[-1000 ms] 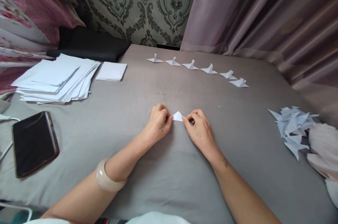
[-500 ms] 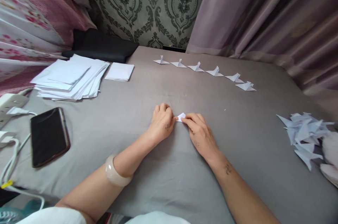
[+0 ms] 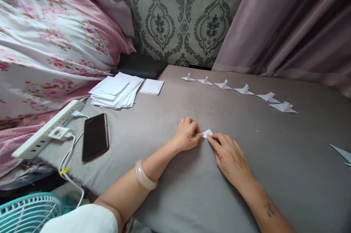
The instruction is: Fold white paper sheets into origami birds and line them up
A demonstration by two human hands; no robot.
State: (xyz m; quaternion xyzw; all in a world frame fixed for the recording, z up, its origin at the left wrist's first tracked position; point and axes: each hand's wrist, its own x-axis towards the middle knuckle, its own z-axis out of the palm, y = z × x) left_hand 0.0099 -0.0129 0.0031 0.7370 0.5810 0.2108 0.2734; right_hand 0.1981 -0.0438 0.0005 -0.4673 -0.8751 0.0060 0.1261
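A small folded piece of white paper (image 3: 207, 133) lies on the grey cloth surface between my two hands. My left hand (image 3: 188, 133) has its fingers curled and pinches the paper's left corner with thumb and fingertip. From the right, my right hand (image 3: 229, 154) grips the paper's other side near its edge, fingers drawn together. Farther back, several folded white paper birds (image 3: 222, 84) stand in a slanting row.
Stacked white paper sheets (image 3: 115, 92) lie at the back left, beside a smaller paper stack (image 3: 152, 86). Nearer are a phone (image 3: 95, 138), a power strip (image 3: 52, 128) with white cables, and a turquoise fan (image 3: 30, 211). More folded paper (image 3: 341, 152) shows at the right edge.
The camera view has swung left, so everything sits farther right and the fan shows more. Most of the right-hand paper pile has left view. Both hands keep hold of the small paper.
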